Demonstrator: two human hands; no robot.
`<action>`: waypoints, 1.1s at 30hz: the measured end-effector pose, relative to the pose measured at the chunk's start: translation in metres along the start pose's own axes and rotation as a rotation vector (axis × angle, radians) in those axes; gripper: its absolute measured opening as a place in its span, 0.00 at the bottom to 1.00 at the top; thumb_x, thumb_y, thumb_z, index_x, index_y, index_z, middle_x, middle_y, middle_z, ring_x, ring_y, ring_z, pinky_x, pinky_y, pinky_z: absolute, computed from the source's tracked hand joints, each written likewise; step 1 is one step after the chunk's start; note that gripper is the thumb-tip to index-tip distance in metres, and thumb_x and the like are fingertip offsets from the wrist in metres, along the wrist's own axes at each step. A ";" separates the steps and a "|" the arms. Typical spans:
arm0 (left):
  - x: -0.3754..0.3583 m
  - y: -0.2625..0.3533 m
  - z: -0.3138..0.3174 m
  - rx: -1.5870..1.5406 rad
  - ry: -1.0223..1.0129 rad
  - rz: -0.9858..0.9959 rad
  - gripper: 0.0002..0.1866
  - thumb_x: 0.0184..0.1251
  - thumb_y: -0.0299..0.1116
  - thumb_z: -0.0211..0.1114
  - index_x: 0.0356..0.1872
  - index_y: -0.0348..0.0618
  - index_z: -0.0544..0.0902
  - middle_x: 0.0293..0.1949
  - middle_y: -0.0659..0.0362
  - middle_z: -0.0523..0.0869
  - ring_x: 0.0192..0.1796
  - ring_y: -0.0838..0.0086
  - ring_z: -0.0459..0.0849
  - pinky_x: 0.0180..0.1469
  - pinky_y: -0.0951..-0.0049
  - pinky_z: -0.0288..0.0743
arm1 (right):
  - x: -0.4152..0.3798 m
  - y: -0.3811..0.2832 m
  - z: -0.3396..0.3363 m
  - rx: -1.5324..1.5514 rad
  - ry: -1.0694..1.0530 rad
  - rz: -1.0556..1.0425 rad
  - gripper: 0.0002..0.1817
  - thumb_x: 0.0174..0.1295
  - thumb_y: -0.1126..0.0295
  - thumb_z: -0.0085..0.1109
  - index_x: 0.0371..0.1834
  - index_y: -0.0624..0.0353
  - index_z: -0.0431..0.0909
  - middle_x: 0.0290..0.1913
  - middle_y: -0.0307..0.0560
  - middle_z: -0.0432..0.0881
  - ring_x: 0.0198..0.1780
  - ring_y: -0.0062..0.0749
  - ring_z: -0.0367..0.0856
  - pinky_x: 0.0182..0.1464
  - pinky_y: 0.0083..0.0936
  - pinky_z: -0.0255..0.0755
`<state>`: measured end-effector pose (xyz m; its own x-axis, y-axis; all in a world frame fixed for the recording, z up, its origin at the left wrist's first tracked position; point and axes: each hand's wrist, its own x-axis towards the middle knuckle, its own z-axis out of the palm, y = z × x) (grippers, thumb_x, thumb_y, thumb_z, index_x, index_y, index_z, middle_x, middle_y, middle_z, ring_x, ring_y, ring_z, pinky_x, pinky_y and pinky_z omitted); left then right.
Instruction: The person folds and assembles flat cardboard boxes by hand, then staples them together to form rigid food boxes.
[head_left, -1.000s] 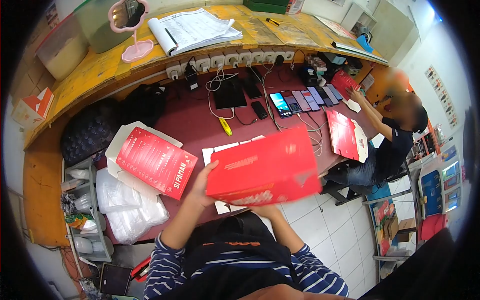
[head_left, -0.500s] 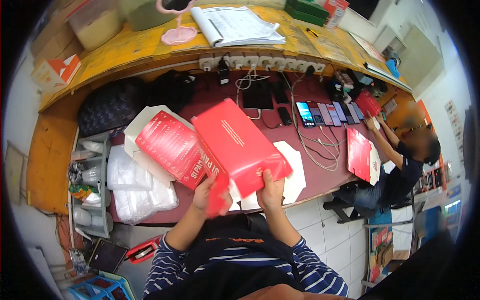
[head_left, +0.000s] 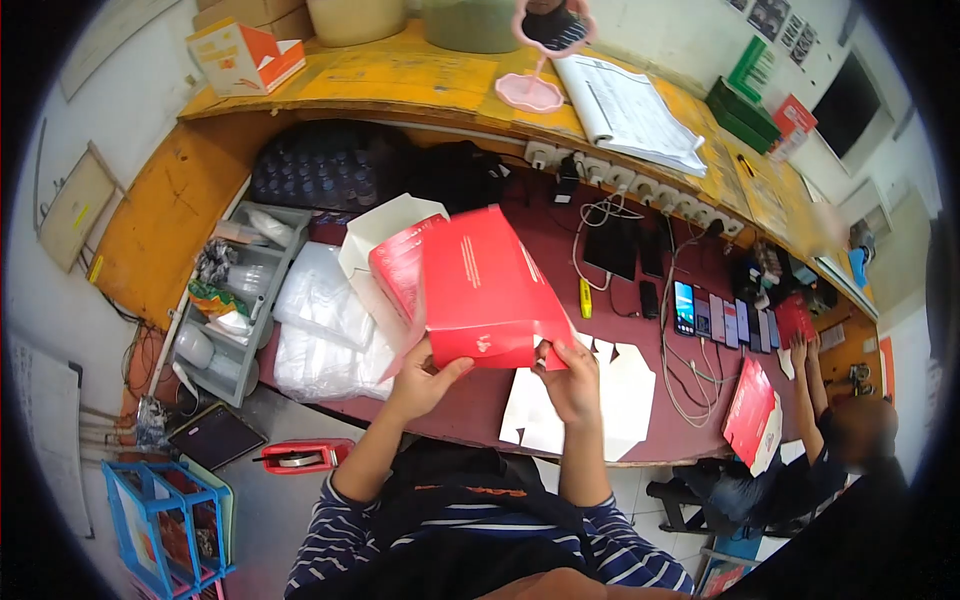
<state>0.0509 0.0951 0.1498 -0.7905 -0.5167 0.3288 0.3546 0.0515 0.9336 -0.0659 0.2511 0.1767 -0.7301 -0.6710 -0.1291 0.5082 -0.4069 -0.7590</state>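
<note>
A red cardboard box (head_left: 490,285), partly folded with small pale print on its top panel, is held in front of me. My left hand (head_left: 425,385) grips its near left edge, thumb pressed to the front and the other fingers hidden behind. At the near right corner, my right hand (head_left: 570,385) is closed on a red flap. Beneath and to the left lies another red printed cardboard piece (head_left: 395,262) on an opened white-sided carton sheet (head_left: 365,225). A flat white box blank (head_left: 625,395) rests on the table below my right hand.
Clear plastic bags (head_left: 325,355) lie left, beside a grey tray rack (head_left: 240,340). Several phones (head_left: 730,320) and white cables (head_left: 668,350) are right, near a co-worker (head_left: 840,440) handling a red box. A yellow marker (head_left: 585,298) and red tape dispenser (head_left: 305,457) also show.
The view has swung right and the box has turned so its front end faces me. My left hand has shifted from the side flap to the near left edge.
</note>
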 end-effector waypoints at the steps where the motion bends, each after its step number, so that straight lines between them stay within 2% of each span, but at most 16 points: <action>1: -0.004 -0.006 -0.018 0.200 -0.028 -0.206 0.13 0.56 0.25 0.58 0.43 0.34 0.73 0.31 0.61 0.78 0.34 0.82 0.75 0.39 0.82 0.69 | 0.003 -0.003 -0.008 0.095 -0.055 0.081 0.10 0.55 0.68 0.49 0.38 0.60 0.69 0.26 0.38 0.73 0.30 0.20 0.69 0.34 0.17 0.62; 2: -0.007 -0.016 -0.030 0.396 -0.060 -0.414 0.12 0.56 0.25 0.58 0.42 0.34 0.73 0.28 0.62 0.78 0.31 0.83 0.75 0.36 0.83 0.69 | 0.007 -0.003 -0.014 0.191 -0.106 0.160 0.10 0.54 0.68 0.49 0.39 0.60 0.69 0.26 0.38 0.73 0.29 0.20 0.69 0.34 0.17 0.62; 4: -0.007 -0.029 -0.033 0.465 0.021 -0.164 0.07 0.58 0.24 0.55 0.37 0.34 0.75 0.26 0.62 0.78 0.29 0.82 0.77 0.29 0.84 0.69 | 0.012 0.002 -0.007 0.162 -0.111 0.133 0.13 0.54 0.73 0.52 0.41 0.65 0.67 0.28 0.41 0.77 0.32 0.23 0.74 0.37 0.17 0.66; 7: 0.004 -0.017 -0.007 0.234 0.074 0.096 0.11 0.59 0.23 0.53 0.43 0.33 0.69 0.29 0.59 0.78 0.30 0.79 0.78 0.29 0.82 0.72 | 0.018 0.038 0.011 -0.381 0.266 -0.424 0.18 0.50 0.75 0.60 0.43 0.66 0.65 0.37 0.44 0.76 0.39 0.22 0.73 0.44 0.19 0.66; 8: 0.006 -0.015 0.008 0.077 0.173 0.094 0.13 0.59 0.22 0.52 0.46 0.34 0.66 0.31 0.58 0.78 0.29 0.79 0.78 0.29 0.82 0.72 | 0.017 0.051 0.015 -0.527 0.336 -0.439 0.11 0.51 0.75 0.57 0.37 0.63 0.70 0.35 0.41 0.77 0.38 0.22 0.73 0.42 0.18 0.65; 10: 0.004 -0.018 0.029 -0.079 0.279 0.089 0.16 0.59 0.22 0.52 0.48 0.34 0.63 0.33 0.57 0.77 0.29 0.78 0.78 0.29 0.81 0.73 | 0.020 0.074 0.052 -0.319 0.572 -0.648 0.08 0.52 0.73 0.57 0.34 0.60 0.71 0.31 0.37 0.76 0.31 0.19 0.71 0.36 0.15 0.64; 11: 0.002 -0.021 0.037 -0.137 0.267 0.074 0.18 0.58 0.20 0.51 0.50 0.35 0.60 0.35 0.55 0.77 0.29 0.77 0.78 0.30 0.81 0.73 | 0.021 0.071 0.053 -0.320 0.569 -0.642 0.08 0.52 0.73 0.57 0.34 0.60 0.71 0.31 0.37 0.76 0.31 0.19 0.71 0.36 0.15 0.64; 13: 0.002 -0.021 0.040 -0.110 0.244 0.006 0.16 0.64 0.29 0.47 0.50 0.36 0.60 0.39 0.55 0.75 0.34 0.75 0.79 0.34 0.76 0.74 | 0.023 0.064 0.051 0.247 0.253 -0.085 0.07 0.54 0.73 0.55 0.35 0.57 0.71 0.29 0.35 0.73 0.25 0.16 0.65 0.28 0.14 0.61; 16: 0.011 -0.020 0.031 -0.565 0.284 -0.269 0.17 0.67 0.40 0.40 0.49 0.39 0.64 0.40 0.59 0.75 0.42 0.74 0.76 0.40 0.71 0.72 | 0.037 0.056 0.027 0.301 0.190 -0.057 0.09 0.54 0.75 0.54 0.39 0.56 0.69 0.29 0.35 0.71 0.22 0.14 0.59 0.22 0.13 0.55; 18: 0.010 -0.021 0.021 -0.770 0.300 -0.295 0.16 0.66 0.41 0.42 0.44 0.40 0.67 0.39 0.60 0.75 0.40 0.76 0.75 0.38 0.73 0.70 | 0.043 0.054 0.016 0.291 0.116 -0.098 0.13 0.54 0.77 0.53 0.43 0.56 0.67 0.35 0.37 0.73 0.28 0.16 0.67 0.29 0.14 0.62; 21: 0.003 -0.027 0.019 -1.172 0.319 -0.360 0.15 0.65 0.43 0.45 0.35 0.42 0.73 0.36 0.63 0.76 0.35 0.80 0.72 0.36 0.79 0.67 | 0.043 0.059 0.021 -0.052 0.402 -0.413 0.21 0.50 0.78 0.58 0.49 0.60 0.66 0.45 0.45 0.73 0.46 0.30 0.70 0.53 0.26 0.62; 23: -0.004 -0.039 0.036 -0.060 0.415 -0.239 0.11 0.58 0.36 0.58 0.22 0.41 0.75 0.25 0.63 0.77 0.25 0.85 0.70 0.28 0.85 0.62 | 0.031 0.051 0.030 -0.066 0.341 -0.464 0.22 0.50 0.77 0.58 0.50 0.60 0.65 0.46 0.46 0.72 0.47 0.31 0.70 0.52 0.26 0.63; 28: -0.001 -0.035 0.074 -0.212 0.733 -0.255 0.14 0.56 0.35 0.61 0.14 0.40 0.75 0.14 0.65 0.73 0.17 0.86 0.66 0.20 0.85 0.58 | 0.012 0.053 0.047 0.222 0.213 -0.277 0.22 0.53 0.76 0.54 0.52 0.59 0.61 0.47 0.47 0.70 0.47 0.29 0.70 0.51 0.27 0.64; 30: -0.001 -0.033 0.065 -0.264 0.509 -0.569 0.16 0.56 0.37 0.62 0.13 0.40 0.75 0.13 0.65 0.73 0.15 0.86 0.65 0.19 0.84 0.58 | 0.028 0.071 0.004 0.208 0.140 -0.208 0.20 0.54 0.77 0.52 0.52 0.59 0.62 0.46 0.45 0.72 0.48 0.30 0.71 0.54 0.25 0.62; 32: -0.001 -0.023 0.051 -0.045 0.253 -0.572 0.18 0.51 0.42 0.64 0.12 0.40 0.75 0.10 0.64 0.72 0.12 0.82 0.66 0.18 0.82 0.60 | 0.040 0.079 -0.024 0.028 0.287 -0.152 0.18 0.54 0.75 0.54 0.49 0.60 0.64 0.45 0.45 0.73 0.47 0.28 0.71 0.52 0.25 0.64; 33: 0.000 -0.011 0.046 0.458 0.178 -0.420 0.17 0.48 0.42 0.66 0.14 0.40 0.75 0.12 0.62 0.73 0.13 0.78 0.69 0.19 0.79 0.62 | 0.037 0.059 -0.013 -0.197 0.300 -0.224 0.16 0.55 0.72 0.53 0.47 0.61 0.66 0.45 0.45 0.73 0.47 0.28 0.71 0.51 0.27 0.64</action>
<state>0.0243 0.1335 0.1458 -0.7064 -0.7043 -0.0699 -0.2472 0.1530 0.9568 -0.0690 0.2098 0.1190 -0.9280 -0.3575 -0.1055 0.2464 -0.3762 -0.8932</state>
